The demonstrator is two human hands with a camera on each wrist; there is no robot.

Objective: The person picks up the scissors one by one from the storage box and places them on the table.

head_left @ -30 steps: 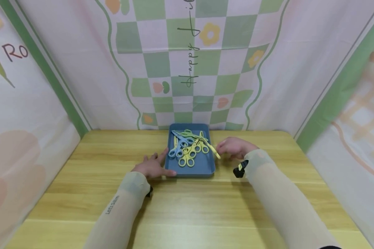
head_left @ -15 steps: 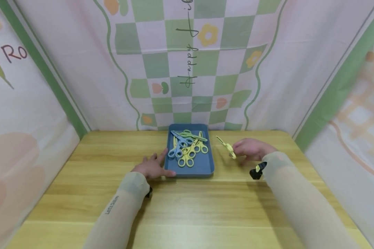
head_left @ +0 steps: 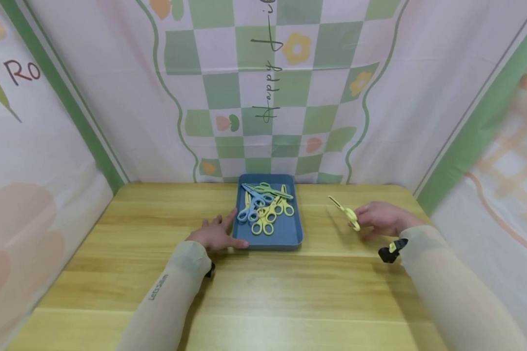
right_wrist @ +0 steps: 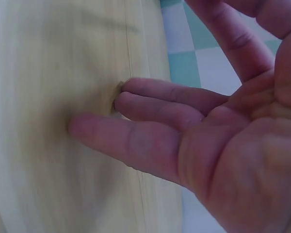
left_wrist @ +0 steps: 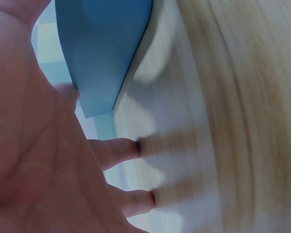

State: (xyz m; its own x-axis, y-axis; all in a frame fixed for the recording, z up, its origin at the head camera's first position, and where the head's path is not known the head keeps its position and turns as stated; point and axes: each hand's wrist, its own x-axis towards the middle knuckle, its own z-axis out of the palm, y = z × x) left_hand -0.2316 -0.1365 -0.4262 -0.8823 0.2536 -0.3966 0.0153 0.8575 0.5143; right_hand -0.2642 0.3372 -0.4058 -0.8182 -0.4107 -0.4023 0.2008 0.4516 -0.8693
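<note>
A blue tray (head_left: 285, 239) on the wooden table holds a pile of yellow, blue and green scissors (head_left: 268, 195). My left hand (head_left: 212, 235) lies spread at the tray's left side, thumb and index finger at its rim. The left wrist view shows the palm (left_wrist: 34, 141) with fingertips down at the tabletop beside the tray wall (left_wrist: 102, 53). To the right of the tray, my right hand (head_left: 379, 218) pinches a yellow pair of scissors (head_left: 349, 214) by the handles, blades pointing up and left. The scissors are out of frame in the right wrist view.
The wooden table (head_left: 263, 292) reaches back to a printed cloth (head_left: 272, 87) with green checks behind the tray. Cloth walls also stand at left and right. A small black wrist camera (head_left: 392, 251) sits under the right sleeve.
My right hand has carried the yellow scissors from over the tray's right edge out to the right. My left hand and the tray have stayed in place.
</note>
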